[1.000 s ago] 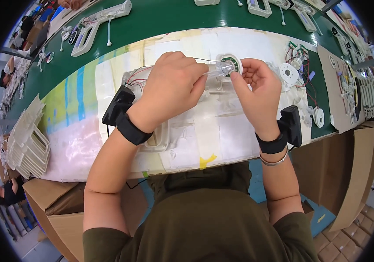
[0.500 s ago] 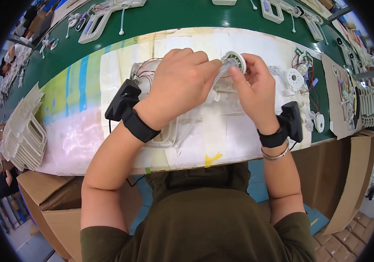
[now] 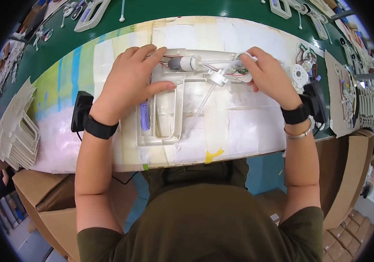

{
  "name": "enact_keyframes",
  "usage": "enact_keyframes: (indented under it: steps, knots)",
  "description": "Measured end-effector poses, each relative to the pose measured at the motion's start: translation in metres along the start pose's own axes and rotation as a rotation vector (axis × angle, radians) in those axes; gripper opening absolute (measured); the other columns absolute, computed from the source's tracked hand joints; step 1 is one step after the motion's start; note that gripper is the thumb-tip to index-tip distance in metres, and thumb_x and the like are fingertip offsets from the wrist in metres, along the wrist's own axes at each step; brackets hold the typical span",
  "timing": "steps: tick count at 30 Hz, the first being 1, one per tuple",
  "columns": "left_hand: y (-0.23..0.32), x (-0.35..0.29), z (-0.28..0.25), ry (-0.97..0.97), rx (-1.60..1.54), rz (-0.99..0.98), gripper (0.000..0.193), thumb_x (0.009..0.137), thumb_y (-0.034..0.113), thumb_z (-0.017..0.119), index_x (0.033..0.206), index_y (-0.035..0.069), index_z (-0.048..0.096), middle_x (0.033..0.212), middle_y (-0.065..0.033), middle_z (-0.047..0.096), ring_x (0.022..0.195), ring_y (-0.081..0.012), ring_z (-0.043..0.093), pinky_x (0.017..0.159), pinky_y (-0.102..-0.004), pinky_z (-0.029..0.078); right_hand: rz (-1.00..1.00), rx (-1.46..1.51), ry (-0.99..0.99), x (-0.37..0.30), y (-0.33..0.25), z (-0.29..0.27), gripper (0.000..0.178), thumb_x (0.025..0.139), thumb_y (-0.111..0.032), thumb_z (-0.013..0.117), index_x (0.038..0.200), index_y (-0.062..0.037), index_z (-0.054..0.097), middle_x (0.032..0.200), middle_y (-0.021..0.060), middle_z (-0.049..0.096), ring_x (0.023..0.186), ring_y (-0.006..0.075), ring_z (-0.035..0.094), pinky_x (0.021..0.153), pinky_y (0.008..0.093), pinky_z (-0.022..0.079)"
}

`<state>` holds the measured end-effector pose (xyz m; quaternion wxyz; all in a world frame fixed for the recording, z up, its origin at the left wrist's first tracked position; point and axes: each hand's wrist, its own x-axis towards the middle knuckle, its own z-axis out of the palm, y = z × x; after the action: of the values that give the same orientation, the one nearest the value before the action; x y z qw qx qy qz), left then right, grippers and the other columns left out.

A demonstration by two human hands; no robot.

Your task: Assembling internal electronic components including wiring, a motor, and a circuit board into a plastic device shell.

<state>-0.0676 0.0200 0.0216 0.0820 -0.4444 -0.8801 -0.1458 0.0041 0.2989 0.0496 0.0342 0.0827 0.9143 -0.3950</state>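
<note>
A white plastic housing shell [image 3: 178,111] with a looped handle lies on the covered table. A purple cylindrical battery [image 3: 145,115] sits in its left side, and a grey motor [image 3: 176,64] with a white end lies along the top. My left hand [image 3: 132,81] rests over the shell's upper left, fingers apart, hiding what lies beneath. My right hand [image 3: 269,74] pinches a round white end piece with a green circuit board [image 3: 240,69] at the shell's right end. A clear tube [image 3: 202,107] with a white collar [image 3: 219,78] slants across the shell.
Stacked white shells [image 3: 16,126] stand at the left table edge. At right are a white perforated disc [image 3: 299,74], wired parts [image 3: 306,59] and a cardboard sheet [image 3: 337,98] with parts. More assemblies line the green bench [image 3: 160,11]. Cardboard boxes [image 3: 47,201] flank me below.
My left hand has left the round end piece and moved left onto the shell, its fingers spreading. My right hand has shifted slightly right, and the round piece now lies lower at the shell's end.
</note>
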Motion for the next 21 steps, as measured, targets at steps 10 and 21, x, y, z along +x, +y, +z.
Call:
enact_keyframes:
  steps: [10,21]
  knots:
    - [0.021,-0.007,0.004,0.009,0.107,-0.080,0.071,0.066,0.048,0.073,0.121,0.008,0.056,0.116,-0.0115,0.056,0.100,-0.0298,0.054,0.082,-0.0396,0.047,-0.114,-0.263,0.014,0.008,0.007,0.002,0.039,0.090,-0.032,0.051,0.083,0.0063,0.055,0.071,0.0276,0.057,0.071,0.0449,0.056,0.064,0.0458,0.046]
    - [0.025,-0.003,0.002,-0.007,0.075,-0.119,0.071,0.065,0.045,0.074,0.123,0.008,0.056,0.118,-0.0117,0.055,0.101,-0.0313,0.053,0.084,-0.0385,0.047,-0.006,-0.431,0.366,-0.016,0.017,0.050,0.030,0.091,-0.033,0.053,0.089,-0.0029,0.053,0.062,0.0208,0.059,0.062,0.0412,0.060,0.053,0.0476,0.047]
